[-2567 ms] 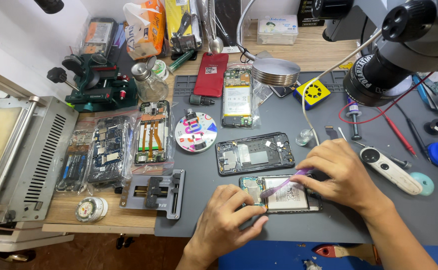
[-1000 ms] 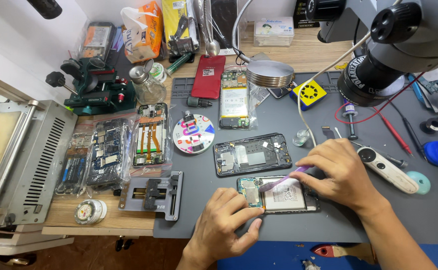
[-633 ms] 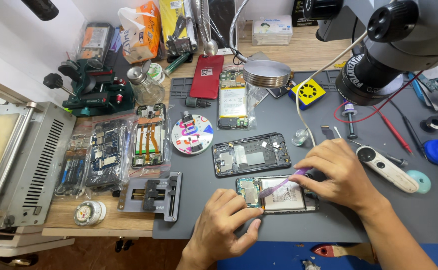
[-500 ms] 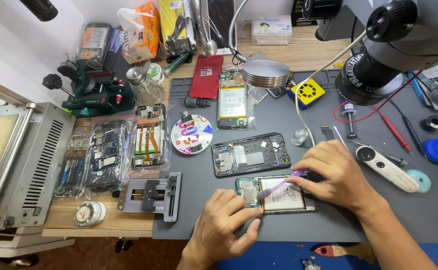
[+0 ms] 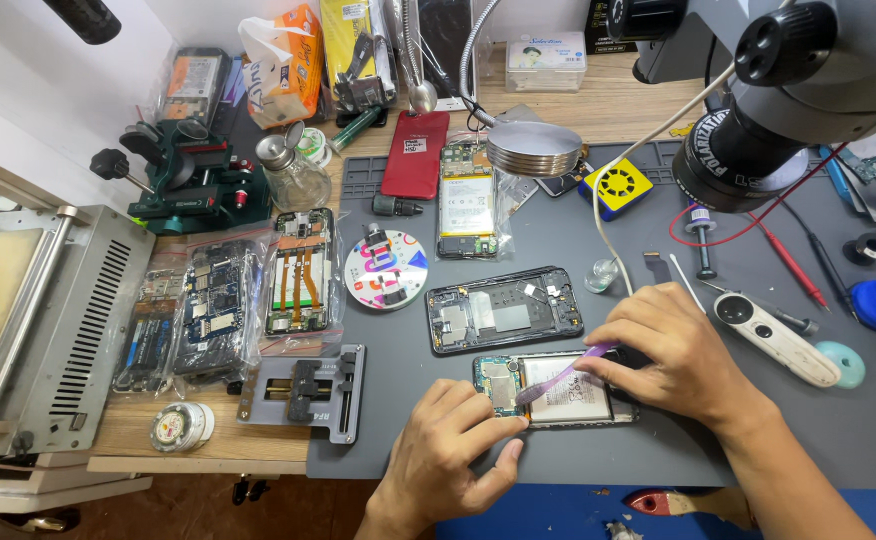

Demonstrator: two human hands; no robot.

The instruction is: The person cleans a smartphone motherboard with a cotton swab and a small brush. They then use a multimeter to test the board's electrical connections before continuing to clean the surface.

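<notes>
So I'm at the prying stage on this one. The opened smartphone with its back off, pale battery and green board showing, lies flat on the dark grey rubber mat, close to the near edge of the surface. My left hand presses down beside the phone's left end, fingers curled and touching the frame to pin it, not gripping anything. My right hand is closed around a thin translucent purple plastic pry tool, pinched between thumb and forefinger, with the tip lying slantwise across the battery toward the board end.

Just beyond the phone sits a black phone frame with its insides exposed, apart from it. A grey metal clamping jig hangs over the mat's left edge.

My read: I'm working the tip under something near the battery's upper left, a flex or the battery edge; can't tell which from here. The next move needs a shallow angle and slow lift, with the left hand keeping the phone from sliding.
</notes>
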